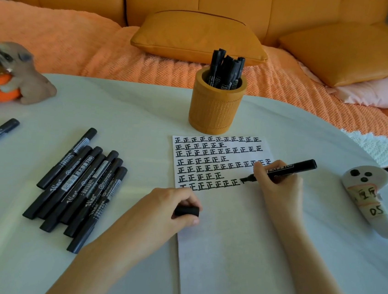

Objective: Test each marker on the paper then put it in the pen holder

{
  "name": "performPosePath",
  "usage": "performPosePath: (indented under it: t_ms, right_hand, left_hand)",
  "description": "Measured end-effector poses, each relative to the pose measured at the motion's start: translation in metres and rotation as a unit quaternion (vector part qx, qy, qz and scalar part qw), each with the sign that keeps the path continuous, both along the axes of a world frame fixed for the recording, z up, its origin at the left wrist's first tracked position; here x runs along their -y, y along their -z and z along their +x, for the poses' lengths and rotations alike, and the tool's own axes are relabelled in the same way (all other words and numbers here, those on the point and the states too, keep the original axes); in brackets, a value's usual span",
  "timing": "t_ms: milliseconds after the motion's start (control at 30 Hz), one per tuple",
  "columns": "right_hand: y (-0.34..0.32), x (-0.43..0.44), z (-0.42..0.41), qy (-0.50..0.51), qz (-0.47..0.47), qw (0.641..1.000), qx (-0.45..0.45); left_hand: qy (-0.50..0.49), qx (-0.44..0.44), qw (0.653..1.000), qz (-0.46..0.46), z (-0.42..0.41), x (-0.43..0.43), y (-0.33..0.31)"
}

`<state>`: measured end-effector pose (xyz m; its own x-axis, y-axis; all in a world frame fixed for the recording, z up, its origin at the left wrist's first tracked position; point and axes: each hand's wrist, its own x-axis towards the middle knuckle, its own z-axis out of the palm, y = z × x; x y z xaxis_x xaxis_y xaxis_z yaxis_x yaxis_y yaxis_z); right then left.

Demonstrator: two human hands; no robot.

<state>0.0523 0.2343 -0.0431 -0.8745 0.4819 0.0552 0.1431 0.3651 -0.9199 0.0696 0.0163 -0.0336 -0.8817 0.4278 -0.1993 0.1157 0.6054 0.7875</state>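
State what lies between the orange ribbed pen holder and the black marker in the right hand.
Head view: only the top of the white paper, covered with rows of black handwritten characters, separates them.

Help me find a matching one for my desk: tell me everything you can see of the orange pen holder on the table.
The orange cylindrical pen holder has a thick smooth rim, an open top and a finely ribbed, woven-looking lower wall; the material may be plastic or bamboo. It stands upright on the pale table, right at the far edge of the white paper sheet; whether they touch is unclear. Several capped black markers stand inside, leaning on its rim.
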Motion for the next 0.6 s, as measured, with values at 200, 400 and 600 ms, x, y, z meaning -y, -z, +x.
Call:
performPosePath:
  t_ms: [200, 400, 600]
  right_hand:
    - [0.0004, -0.0006, -0.0005, 0.002, 0.002, 1.000, 0.001]
    - [0.0003, -0.0004, 0.0004, 0.007, -0.002, 1.000, 0.003]
    - [0.0006, -0.0013, 0.0006, 0.011, -0.018, 1.000, -0.005]
  left_hand:
    - [-0.001, -0.002, 1.000, -0.002, -0.0006, -0.0005, 0.0009]
    - [-0.001, -0.001, 1.000, 0.000, -0.0008, -0.0011, 0.0006]
    - [0.000, 0.000, 1.000, 0.001, -0.0005, -0.0009, 0.0002]
